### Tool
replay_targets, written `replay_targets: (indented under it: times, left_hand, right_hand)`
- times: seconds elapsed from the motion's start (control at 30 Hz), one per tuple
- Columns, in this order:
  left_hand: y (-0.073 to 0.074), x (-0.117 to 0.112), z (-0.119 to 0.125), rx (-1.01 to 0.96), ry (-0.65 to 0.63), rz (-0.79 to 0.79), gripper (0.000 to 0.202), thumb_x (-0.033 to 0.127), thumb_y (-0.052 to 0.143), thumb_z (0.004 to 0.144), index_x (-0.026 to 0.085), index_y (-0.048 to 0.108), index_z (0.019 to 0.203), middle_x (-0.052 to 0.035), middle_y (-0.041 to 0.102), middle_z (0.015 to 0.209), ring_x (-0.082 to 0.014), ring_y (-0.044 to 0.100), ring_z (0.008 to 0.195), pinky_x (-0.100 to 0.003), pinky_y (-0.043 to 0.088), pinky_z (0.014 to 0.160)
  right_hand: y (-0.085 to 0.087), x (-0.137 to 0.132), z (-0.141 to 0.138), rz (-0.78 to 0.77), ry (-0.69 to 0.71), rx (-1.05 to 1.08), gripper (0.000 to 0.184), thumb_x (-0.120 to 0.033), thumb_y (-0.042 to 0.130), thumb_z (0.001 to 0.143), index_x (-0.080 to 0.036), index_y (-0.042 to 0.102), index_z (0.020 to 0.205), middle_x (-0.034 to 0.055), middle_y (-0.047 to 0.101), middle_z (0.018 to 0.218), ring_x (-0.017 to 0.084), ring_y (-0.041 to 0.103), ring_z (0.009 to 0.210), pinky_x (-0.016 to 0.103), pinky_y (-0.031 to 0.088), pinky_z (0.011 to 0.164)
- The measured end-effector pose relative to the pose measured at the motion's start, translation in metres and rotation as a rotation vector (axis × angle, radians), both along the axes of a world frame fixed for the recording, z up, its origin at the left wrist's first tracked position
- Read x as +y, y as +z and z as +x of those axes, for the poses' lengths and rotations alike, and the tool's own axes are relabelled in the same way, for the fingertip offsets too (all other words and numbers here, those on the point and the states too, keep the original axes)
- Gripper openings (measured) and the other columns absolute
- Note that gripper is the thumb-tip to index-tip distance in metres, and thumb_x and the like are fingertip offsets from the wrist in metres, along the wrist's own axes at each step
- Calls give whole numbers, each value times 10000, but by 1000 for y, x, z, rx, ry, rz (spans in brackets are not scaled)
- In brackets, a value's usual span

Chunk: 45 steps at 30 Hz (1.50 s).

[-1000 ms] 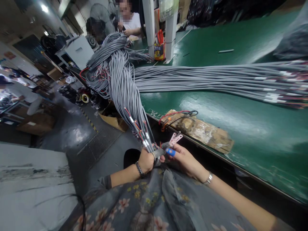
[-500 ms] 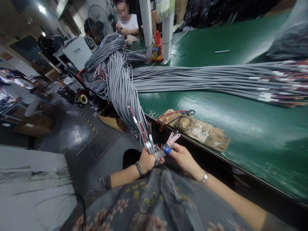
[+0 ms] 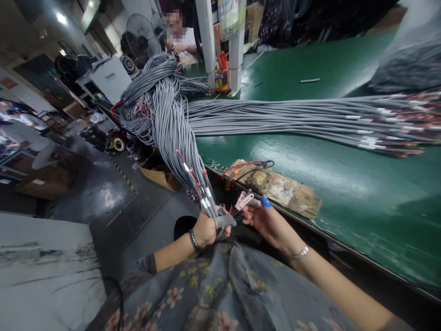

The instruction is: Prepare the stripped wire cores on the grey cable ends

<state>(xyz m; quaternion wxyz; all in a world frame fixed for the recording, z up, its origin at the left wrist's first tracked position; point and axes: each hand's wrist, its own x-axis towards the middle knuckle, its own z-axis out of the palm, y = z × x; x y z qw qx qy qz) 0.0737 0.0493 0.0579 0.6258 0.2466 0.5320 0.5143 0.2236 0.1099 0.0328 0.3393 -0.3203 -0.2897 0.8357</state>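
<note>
My left hand (image 3: 206, 230) is closed around several grey cables (image 3: 211, 207). Their ends carry white sleeves and thin coloured wires; a grey wrap covers the thumb. Fine wires (image 3: 234, 212) fan out past that thumb towards my right hand (image 3: 267, 223). The right hand is open, its blue-wrapped thumb lifted away from loosely bent fingers, and I see nothing held in it. Just beside its fingertips, at the bench edge, is a pink clip-like piece (image 3: 244, 200) with two prongs. A large bundle of grey cables (image 3: 175, 115) hangs over the bench corner to the left.
More grey cables (image 3: 275, 117) lie lengthwise on the green bench (image 3: 361, 184). A worn wooden board (image 3: 285, 188) with red and black leads sits at the near edge. A white post (image 3: 237, 59) stands behind. Across the bench, a person (image 3: 184, 41) works. A cardboard box (image 3: 160, 177) is below.
My right hand has moved away from the left hand, and its thumb has lifted off its fingers. Coloured wires now show in the gap. The left hand keeps its hold on the cables.
</note>
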Motion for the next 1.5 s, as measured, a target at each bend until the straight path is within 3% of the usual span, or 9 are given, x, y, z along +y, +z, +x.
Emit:
replay_targets:
  times: [0.17,0.57,0.87,1.1,1.5]
  left_hand:
    - [3,10,4,-47,-88,25,355,413,787,476,133,575,528,-7,527,388,-84,436,319,-216,329,350]
    - [-6,13,3,-23,-138,-8,340,385,795,483,117,585,491,-7,510,373,-79,419,309,-217,318,347]
    - [-1,4,5,33,-105,-6,363,426,783,476,141,561,501,10,509,364,-75,418,307,-214,321,358]
    - [3,3,6,-4,-22,13,334,408,770,487,141,572,524,13,516,379,-78,428,321,-218,332,368]
    - [11,9,11,19,-22,-37,360,433,767,459,149,548,497,23,494,359,-71,405,306,-222,322,356]
  right_hand:
    - [5,6,-14,86,-56,4,447,-633,693,617,-191,647,663,-3,546,586,126,459,555,266,407,557]
    - [5,3,-22,52,-153,6,436,-624,731,569,-208,620,634,-2,566,621,142,474,594,287,411,595]
    - [5,2,-16,-11,-42,55,476,-690,625,638,-217,624,691,13,591,640,143,497,559,287,424,556]
    - [6,1,-15,68,-129,1,359,-533,744,626,-201,643,714,-16,566,606,118,473,555,259,412,558]
    - [4,6,-22,36,-4,62,444,-645,636,670,-216,671,778,18,608,650,173,534,604,339,448,645]
